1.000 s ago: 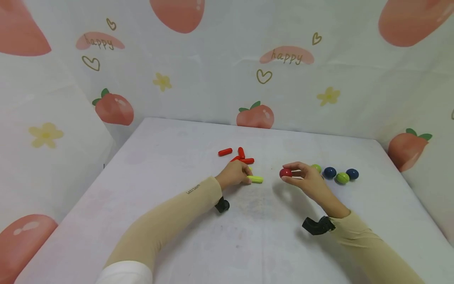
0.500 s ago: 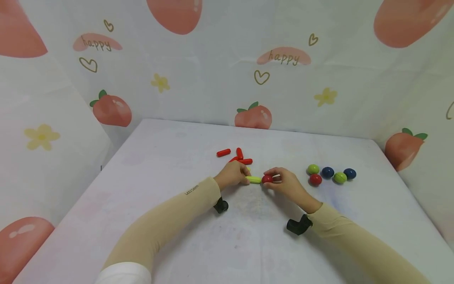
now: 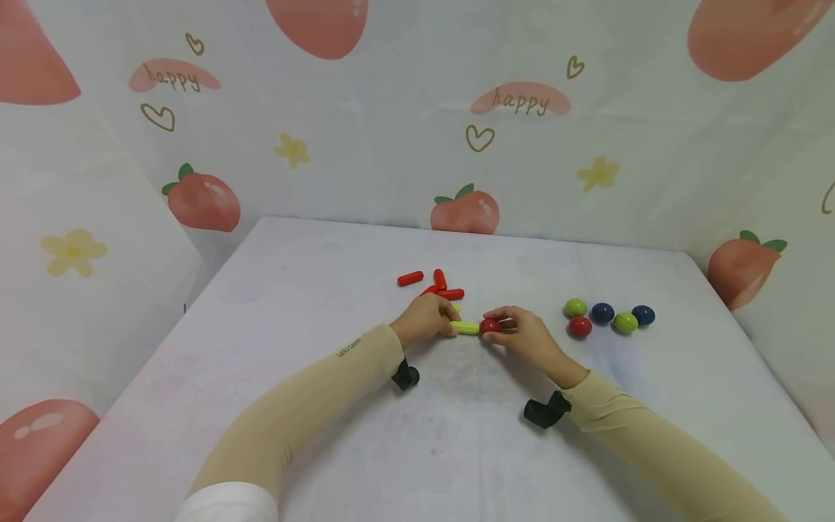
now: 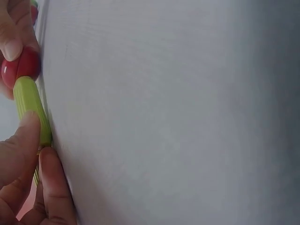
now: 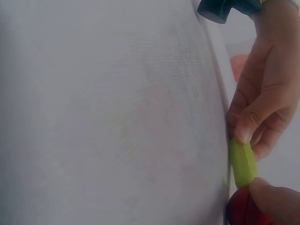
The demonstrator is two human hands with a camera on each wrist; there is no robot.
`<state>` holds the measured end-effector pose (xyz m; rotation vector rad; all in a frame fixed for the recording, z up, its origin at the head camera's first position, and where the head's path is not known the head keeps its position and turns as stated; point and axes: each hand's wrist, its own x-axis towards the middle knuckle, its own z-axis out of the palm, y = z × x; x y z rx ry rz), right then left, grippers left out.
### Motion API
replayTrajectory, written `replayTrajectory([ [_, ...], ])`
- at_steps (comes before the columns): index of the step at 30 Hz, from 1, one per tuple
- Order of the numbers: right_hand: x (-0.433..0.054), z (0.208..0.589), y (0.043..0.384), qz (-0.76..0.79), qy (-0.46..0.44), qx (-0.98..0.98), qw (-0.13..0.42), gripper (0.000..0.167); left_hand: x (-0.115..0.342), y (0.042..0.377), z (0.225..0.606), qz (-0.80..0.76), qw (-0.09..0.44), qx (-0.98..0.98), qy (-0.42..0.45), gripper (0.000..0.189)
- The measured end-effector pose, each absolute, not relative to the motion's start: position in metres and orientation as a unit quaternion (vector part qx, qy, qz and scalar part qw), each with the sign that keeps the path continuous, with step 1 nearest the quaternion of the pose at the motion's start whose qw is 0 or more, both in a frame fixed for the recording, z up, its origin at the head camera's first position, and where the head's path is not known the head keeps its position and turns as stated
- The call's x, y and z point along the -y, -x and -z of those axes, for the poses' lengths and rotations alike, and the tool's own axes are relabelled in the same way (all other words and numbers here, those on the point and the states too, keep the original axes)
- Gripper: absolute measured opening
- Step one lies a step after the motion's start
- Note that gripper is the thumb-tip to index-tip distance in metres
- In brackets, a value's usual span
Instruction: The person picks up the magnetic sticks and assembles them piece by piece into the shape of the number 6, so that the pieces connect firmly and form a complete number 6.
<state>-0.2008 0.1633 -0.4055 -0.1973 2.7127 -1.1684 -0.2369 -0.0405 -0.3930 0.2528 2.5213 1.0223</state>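
Note:
In the head view my left hand (image 3: 422, 320) pinches a yellow-green ribbed rod (image 3: 467, 328) by its left end, low over the table. My right hand (image 3: 535, 344) holds a shiny red ball (image 3: 489, 327) between thumb and fingers. The ball touches the rod's right end, and the left wrist view shows this contact between the rod (image 4: 30, 101) and the red ball (image 4: 27, 65). A thin seam runs round the ball. Part of a second yellow-green piece (image 3: 456, 308) shows behind the left hand, mostly hidden.
Several red rods (image 3: 410, 278) lie just beyond the left hand. To the right stands a group of balls: green (image 3: 575, 307), dark blue (image 3: 603, 313) and another red ball (image 3: 580, 326). A patterned curtain (image 3: 378, 130) hangs behind the white table (image 3: 313, 261).
My right hand has brought the red ball leftward and down against the rod's end, then stayed there. The left hand keeps its pinch on the rod, almost still.

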Motion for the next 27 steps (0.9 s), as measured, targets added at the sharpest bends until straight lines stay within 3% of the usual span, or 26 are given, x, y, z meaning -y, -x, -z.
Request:
replayTrajectory([
  [27, -0.1639, 0.4031, 0.2029, 0.39, 0.07, -0.912, 0.107, 0.039, 0.039, 0.2382, 0.3928, -0.364, 0.21, -0.905, -0.072, 0.017],
])
